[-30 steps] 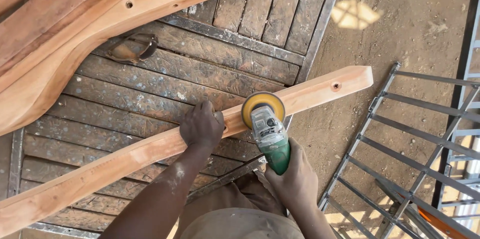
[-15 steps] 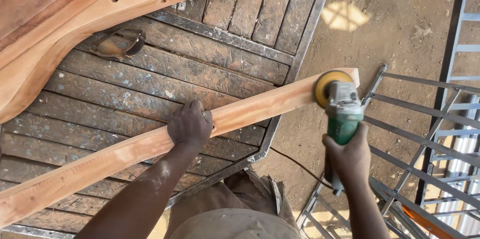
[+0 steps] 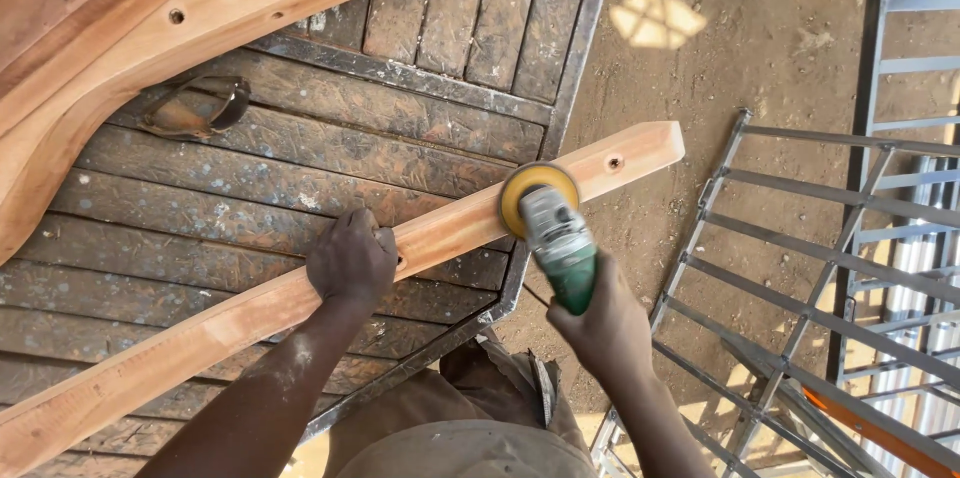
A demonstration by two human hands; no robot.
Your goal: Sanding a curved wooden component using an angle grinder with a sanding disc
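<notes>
A long pale wooden beam (image 3: pixel 220 323) lies diagonally across a dark plank work table (image 3: pixel 300 168), its far end sticking out past the table's metal edge. My left hand (image 3: pixel 350 260) presses down on the beam near its middle. My right hand (image 3: pixel 605 323) grips the green body of an angle grinder (image 3: pixel 555 233). The grinder's yellow sanding disc (image 3: pixel 535 188) rests on the beam, a short way in from a drilled hole (image 3: pixel 613 164) near the far end.
A larger curved timber piece (image 3: pixel 150 28) with drilled holes lies across the table's upper left. A small metal handle (image 3: pixel 195 108) sits on the planks. Grey metal frames (image 3: pixel 800 268) lie on the dirt ground to the right.
The grinder ran out along the beam to its far end, then came back toward the middle. My left hand has stayed pressed on the beam.
</notes>
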